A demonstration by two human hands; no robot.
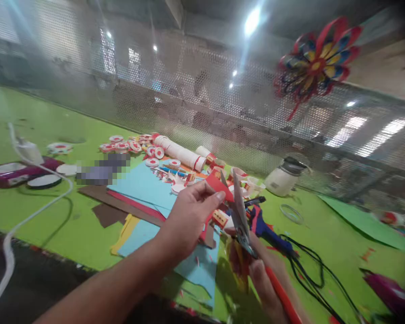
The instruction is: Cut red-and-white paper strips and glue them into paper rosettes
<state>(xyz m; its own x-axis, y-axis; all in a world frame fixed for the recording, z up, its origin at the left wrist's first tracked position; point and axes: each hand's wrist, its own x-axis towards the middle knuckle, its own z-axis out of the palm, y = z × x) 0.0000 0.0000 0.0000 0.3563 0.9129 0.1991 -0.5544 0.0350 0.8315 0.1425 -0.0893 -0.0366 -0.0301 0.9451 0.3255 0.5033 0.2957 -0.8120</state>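
My left hand (189,218) is closed in a pinch on a small red paper piece (215,183), held up over the table. My right hand (261,274) grips scissors (240,216) with orange-red handles; their blades stand open and point up, touching the red paper's right edge. Below both hands lie sheets of light blue paper (141,184), with red, brown and yellow sheets partly tucked beneath them.
A green table (54,225) holds several red-and-white paper discs (121,146), a white roll (180,154), a blue glue gun (266,229) with black cord, a white jar (283,177), a white cable (27,216). A paper pinwheel flower (315,65) hangs on the mesh partition.
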